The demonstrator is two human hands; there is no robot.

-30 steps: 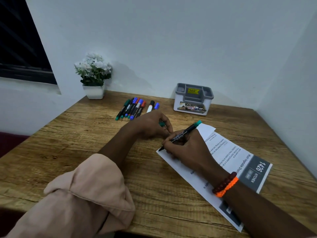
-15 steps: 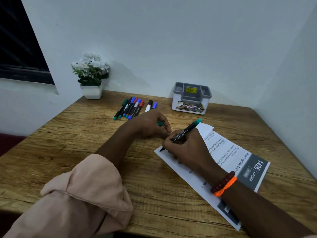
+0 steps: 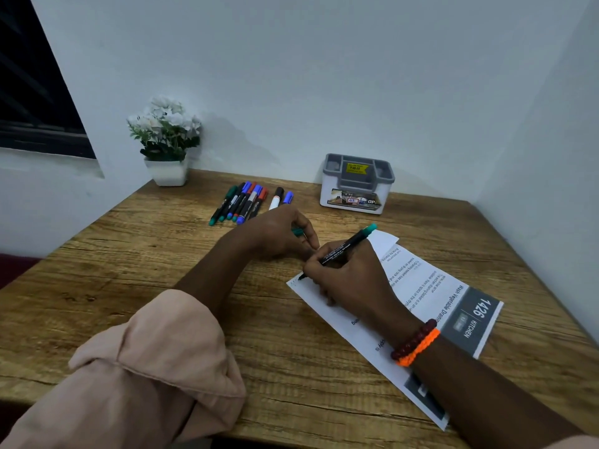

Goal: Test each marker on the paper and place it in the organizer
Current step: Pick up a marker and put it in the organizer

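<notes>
Right hand point(image 3: 351, 280) pinched the black marker with the green end point(image 3: 343, 249), tip down on the near-left corner of the white printed paper sheet point(image 3: 421, 286). Faint scribble showed by the tip, so I read this as the test stroke in progress. Left hand point(image 3: 278, 233) rested on the wooden worktop point(image 3: 129, 270) just beside the right one, fingers curled round a small green piece point(image 3: 296, 232), probably the cap; mostly hidden, so I couldn't confirm.

Grey-and-white plastic organizer point(image 3: 356, 184) stood at the back by the wall. I saw no markers in its compartments, though I couldn't see all the way down into them. Row of capped markers point(image 3: 249, 202) (green, blue, red, black) lay untested on the worktop, left of the organizer, well apart from the paper.

My estimate: early in the task. First marker under test, nothing filed. Left to do: recap it, drop it in the organizer, then work through the row.
</notes>
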